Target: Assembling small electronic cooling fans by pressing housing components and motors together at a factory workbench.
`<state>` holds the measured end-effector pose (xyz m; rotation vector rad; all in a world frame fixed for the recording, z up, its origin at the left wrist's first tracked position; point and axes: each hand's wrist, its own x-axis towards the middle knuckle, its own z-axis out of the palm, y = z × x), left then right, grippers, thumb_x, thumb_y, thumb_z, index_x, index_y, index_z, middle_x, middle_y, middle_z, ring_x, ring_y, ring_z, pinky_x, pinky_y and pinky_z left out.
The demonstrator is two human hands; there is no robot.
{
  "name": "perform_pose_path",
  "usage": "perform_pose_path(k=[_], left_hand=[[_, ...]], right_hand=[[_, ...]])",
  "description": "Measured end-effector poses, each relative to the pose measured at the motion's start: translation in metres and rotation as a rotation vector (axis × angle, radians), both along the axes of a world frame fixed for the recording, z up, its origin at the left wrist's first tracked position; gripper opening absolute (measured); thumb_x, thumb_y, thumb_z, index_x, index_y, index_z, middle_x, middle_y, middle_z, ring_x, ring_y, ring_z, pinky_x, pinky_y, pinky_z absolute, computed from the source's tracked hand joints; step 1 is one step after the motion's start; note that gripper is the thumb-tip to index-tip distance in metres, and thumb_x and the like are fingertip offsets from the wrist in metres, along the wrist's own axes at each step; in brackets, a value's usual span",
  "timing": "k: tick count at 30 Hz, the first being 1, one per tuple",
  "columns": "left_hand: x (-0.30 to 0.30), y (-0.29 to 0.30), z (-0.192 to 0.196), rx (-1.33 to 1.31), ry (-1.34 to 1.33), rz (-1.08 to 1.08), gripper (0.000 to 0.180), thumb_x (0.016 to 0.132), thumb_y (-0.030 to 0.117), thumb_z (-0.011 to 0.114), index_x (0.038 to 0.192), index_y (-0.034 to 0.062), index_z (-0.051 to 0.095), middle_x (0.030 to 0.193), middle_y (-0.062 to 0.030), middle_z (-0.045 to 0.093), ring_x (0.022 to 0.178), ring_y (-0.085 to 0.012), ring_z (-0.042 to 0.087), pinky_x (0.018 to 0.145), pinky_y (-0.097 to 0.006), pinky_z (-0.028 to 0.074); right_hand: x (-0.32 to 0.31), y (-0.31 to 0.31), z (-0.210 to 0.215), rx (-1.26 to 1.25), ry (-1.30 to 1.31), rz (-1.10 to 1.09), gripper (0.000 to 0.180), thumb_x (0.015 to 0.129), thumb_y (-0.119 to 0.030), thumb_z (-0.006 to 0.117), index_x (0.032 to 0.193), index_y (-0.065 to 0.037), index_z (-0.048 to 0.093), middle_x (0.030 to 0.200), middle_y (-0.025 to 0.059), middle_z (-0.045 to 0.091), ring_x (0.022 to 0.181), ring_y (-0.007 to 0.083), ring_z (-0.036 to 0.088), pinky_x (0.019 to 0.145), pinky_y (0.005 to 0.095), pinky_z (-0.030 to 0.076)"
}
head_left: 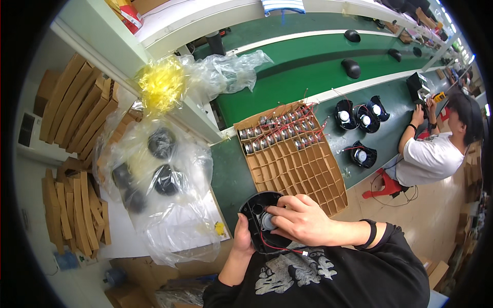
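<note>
Black oval plastic housing (255, 226), held low in the head view just off the near edge of the green work surface (298, 72), in front of the person's dark printed shirt. Left hand (242, 241) grips it from beneath, fingers mostly hidden behind the shell. Right hand (300, 218) lies across its open face, fingers curled onto a small silver cylindrical motor (267, 222) seated inside; the fingertips cover most of the motor. Thin red wire (275, 248) trails from the housing to a white connector.

Brown cardboard divider tray (298, 164) on the surface, far rows filled with similar motors, near cells unfilled. Clear plastic bags (159, 174) at left hold dark rounded parts, blurred by the film. A seated person in white (426, 156) is partly cut off at right.
</note>
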<state>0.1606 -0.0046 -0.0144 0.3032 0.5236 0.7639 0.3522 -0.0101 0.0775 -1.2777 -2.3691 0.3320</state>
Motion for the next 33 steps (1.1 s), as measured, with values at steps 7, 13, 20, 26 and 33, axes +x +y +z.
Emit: perform_pose_path(k=[7,13,20,26,33], left_hand=[[0.003,0.002,0.000,-0.016,0.005,-0.004,0.075,0.092,0.060,0.034,0.133,-0.0024,0.038,0.128,-0.0164,0.050,0.113,-0.0255,0.055,0.094,-0.039,0.048],[0.006,0.005,-0.002,-0.010,0.008,0.005,0.075,0.092,0.060,0.033,0.134,-0.0018,0.038,0.128,-0.0162,0.050,0.112,-0.0250,0.056,0.093,-0.038,0.049],[0.010,0.006,-0.006,-0.029,-0.014,0.002,0.072,0.093,0.059,0.031,0.134,-0.0005,0.037,0.128,-0.0157,0.050,0.112,-0.0249,0.055,0.093,-0.038,0.048],[0.018,0.005,-0.006,-0.044,-0.006,0.010,0.071,0.094,0.058,0.032,0.134,-0.0003,0.038,0.128,-0.0151,0.051,0.113,-0.0251,0.055,0.095,-0.039,0.047],[0.027,0.008,-0.008,-0.041,0.029,0.034,0.067,0.095,0.054,0.032,0.133,-0.0003,0.040,0.127,-0.0140,0.052,0.112,-0.0242,0.055,0.095,-0.038,0.046]], right_hand=[[0.003,0.002,0.000,-0.001,0.006,-0.001,0.025,0.073,-0.029,0.070,0.087,-0.010,0.060,0.112,0.0019,0.062,0.103,0.0191,0.052,0.079,0.0328,0.040],[0.004,0.005,0.000,0.001,0.047,0.011,0.026,0.072,-0.025,0.066,0.087,-0.006,0.059,0.112,0.0063,0.060,0.107,0.0223,0.049,0.081,0.0326,0.041],[0.005,0.005,-0.002,-0.010,0.025,-0.005,0.023,0.073,-0.023,0.063,0.086,-0.005,0.058,0.110,0.0078,0.060,0.106,0.0224,0.050,0.081,0.0325,0.041],[0.011,0.003,-0.004,0.005,0.003,-0.020,0.022,0.074,-0.023,0.062,0.084,-0.005,0.057,0.109,0.0083,0.060,0.106,0.0221,0.050,0.080,0.0317,0.041],[0.021,0.004,-0.009,0.022,0.001,-0.035,0.029,0.070,-0.028,0.070,0.087,-0.007,0.059,0.112,0.0038,0.061,0.102,0.0209,0.051,0.076,0.0331,0.040]])
